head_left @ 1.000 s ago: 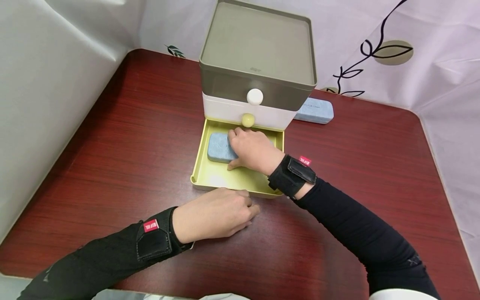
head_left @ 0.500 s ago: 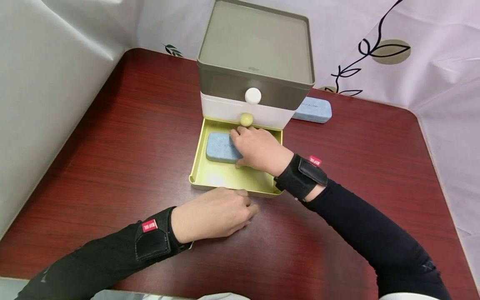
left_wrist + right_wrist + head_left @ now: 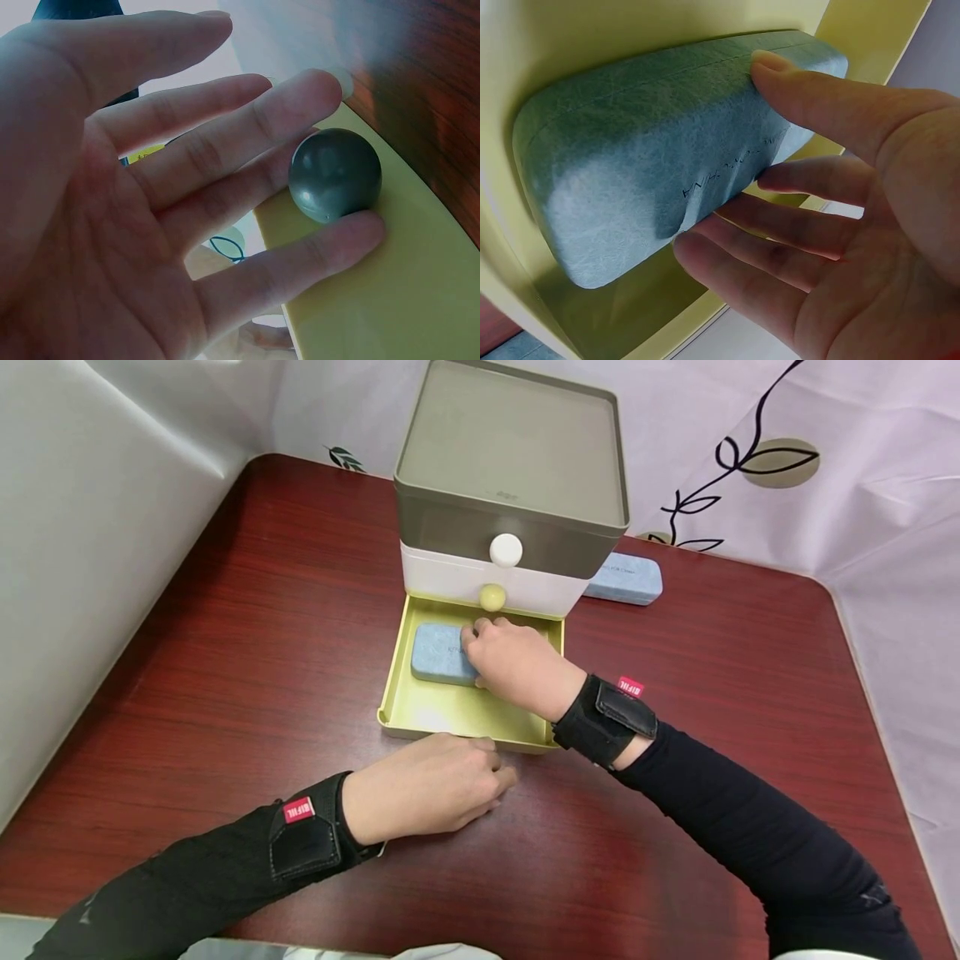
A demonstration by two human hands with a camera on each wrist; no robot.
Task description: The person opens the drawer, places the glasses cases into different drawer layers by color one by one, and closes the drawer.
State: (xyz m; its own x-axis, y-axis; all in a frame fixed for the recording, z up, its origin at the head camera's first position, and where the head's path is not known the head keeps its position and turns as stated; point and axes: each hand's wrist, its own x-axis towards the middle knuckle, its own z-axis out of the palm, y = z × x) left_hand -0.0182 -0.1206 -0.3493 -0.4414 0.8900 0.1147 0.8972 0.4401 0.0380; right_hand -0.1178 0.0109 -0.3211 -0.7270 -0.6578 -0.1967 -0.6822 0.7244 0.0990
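Observation:
A light blue glasses case (image 3: 438, 656) lies in the pulled-out yellow bottom drawer (image 3: 431, 718). My right hand (image 3: 525, 668) holds the case near its right end. The right wrist view shows the thumb on one long side of the case (image 3: 630, 172) and fingertips along the opposite side. At the drawer front rests my left hand (image 3: 427, 781). In the left wrist view its fingers are extended, with the round drawer knob (image 3: 335, 176) beside the little fingertip and the thumb apart. The head view hides this knob behind the hand.
Above the open drawer stand a white drawer (image 3: 450, 572) with a yellow knob and a grey drawer (image 3: 442, 522) with a white knob. A second blue case (image 3: 626, 578) lies right of the cabinet, partly hidden. White cloth (image 3: 135, 510) surrounds the dark red table (image 3: 247, 652).
My right hand has shifted slightly right along the case, and its thumb has come closer to the case's near side. The left hand and drawer look unmoved.

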